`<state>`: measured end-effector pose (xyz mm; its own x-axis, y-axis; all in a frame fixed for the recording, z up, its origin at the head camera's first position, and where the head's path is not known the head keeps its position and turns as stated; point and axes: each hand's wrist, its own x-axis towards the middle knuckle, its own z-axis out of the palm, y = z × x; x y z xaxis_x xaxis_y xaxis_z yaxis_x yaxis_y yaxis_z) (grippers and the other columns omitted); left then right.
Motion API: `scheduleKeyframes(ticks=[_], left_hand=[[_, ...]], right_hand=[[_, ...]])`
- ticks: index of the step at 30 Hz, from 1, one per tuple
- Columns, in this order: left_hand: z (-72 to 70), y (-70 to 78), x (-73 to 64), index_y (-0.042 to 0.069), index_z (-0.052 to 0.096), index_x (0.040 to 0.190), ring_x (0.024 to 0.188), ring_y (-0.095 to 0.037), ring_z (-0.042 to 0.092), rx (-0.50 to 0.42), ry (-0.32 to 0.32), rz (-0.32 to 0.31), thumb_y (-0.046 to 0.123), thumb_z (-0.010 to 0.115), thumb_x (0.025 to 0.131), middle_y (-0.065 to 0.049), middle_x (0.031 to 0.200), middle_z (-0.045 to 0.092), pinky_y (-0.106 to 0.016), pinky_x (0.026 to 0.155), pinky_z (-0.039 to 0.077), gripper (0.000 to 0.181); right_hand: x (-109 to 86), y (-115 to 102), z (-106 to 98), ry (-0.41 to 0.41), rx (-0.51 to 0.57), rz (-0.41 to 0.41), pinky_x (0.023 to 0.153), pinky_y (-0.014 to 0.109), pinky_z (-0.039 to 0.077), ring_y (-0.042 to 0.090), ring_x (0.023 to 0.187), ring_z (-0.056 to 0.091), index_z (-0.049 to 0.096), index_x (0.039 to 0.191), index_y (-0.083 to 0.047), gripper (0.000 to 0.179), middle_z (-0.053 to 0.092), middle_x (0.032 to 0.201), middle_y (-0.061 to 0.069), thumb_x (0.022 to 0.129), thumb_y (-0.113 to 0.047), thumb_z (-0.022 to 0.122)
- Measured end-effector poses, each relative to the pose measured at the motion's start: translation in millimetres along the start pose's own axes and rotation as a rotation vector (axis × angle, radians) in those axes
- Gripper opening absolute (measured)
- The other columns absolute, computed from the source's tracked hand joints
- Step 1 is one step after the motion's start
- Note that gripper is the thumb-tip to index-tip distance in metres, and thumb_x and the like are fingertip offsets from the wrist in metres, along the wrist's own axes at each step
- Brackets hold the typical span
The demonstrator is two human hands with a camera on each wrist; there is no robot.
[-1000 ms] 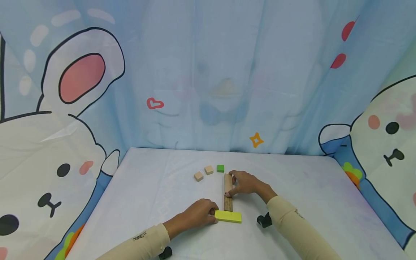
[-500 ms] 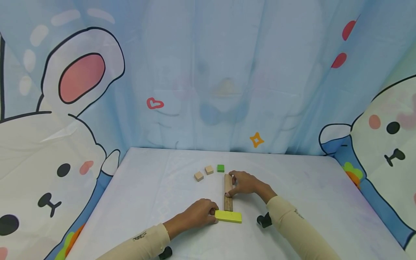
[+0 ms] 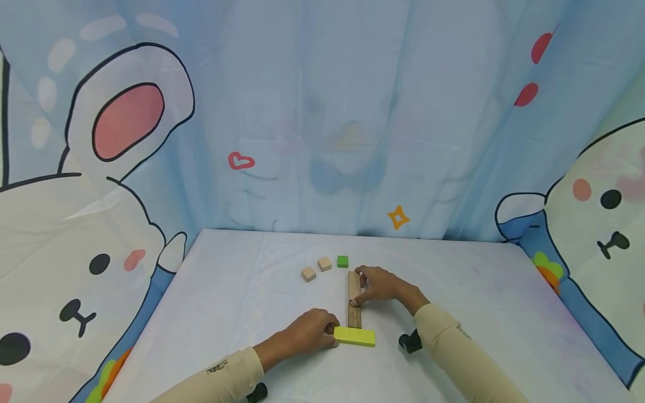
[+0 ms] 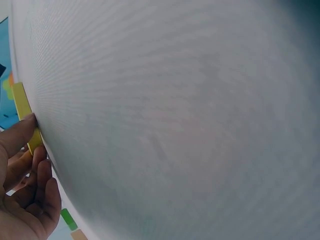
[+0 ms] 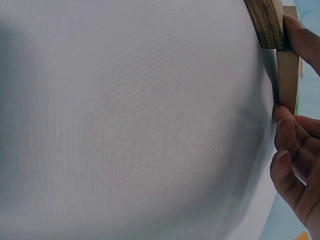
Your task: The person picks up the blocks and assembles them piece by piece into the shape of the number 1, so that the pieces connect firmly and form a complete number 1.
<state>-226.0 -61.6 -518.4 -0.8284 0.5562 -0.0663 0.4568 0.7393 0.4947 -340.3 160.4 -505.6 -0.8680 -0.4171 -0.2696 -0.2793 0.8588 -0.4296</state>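
Note:
On the white table, my left hand (image 3: 308,331) pinches the left end of a flat yellow block (image 3: 355,336) that lies crosswise; the left wrist view shows thumb and fingers on the block's end (image 4: 22,102). Behind its middle, a dark-grained wooden block (image 3: 354,317) points away, its near end right at the yellow one. A paler wooden block (image 3: 354,286) continues that line. My right hand (image 3: 380,282) holds this pale block lengthwise, thumb by the joint and fingertips at the far end. In the right wrist view, the dark block (image 5: 267,22) and pale block (image 5: 287,75) stand end to end, slightly offset.
Two pale wooden cubes, one nearer (image 3: 308,273) and one farther (image 3: 325,263), sit behind and left of the row. A green cube (image 3: 342,261) is just beyond its far end. A printed blue curtain (image 3: 322,168) hangs behind the table (image 3: 242,280).

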Motion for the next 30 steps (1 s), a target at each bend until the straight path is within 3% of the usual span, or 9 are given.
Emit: scheduleKeyframes(ticks=[30], left_hand=[[0.8, -0.6, 0.6, 0.01, 0.075, 0.111, 0.07, 0.001, 0.049, 0.017, -0.002, 0.01, 0.022, 0.082, 0.084, 0.012, 0.079, 0.061, -0.016, 0.067, 0.044, 0.03]], right_hand=[[1.0, 4.5, 1.6, -0.015, 0.039, -0.02, 0.083, 0.037, 0.047, 0.016, 0.093, 0.053, 0.046, 0.144, -0.002, 0.097, 0.059, 0.103, 0.0, 0.071, -0.047, 0.089]])
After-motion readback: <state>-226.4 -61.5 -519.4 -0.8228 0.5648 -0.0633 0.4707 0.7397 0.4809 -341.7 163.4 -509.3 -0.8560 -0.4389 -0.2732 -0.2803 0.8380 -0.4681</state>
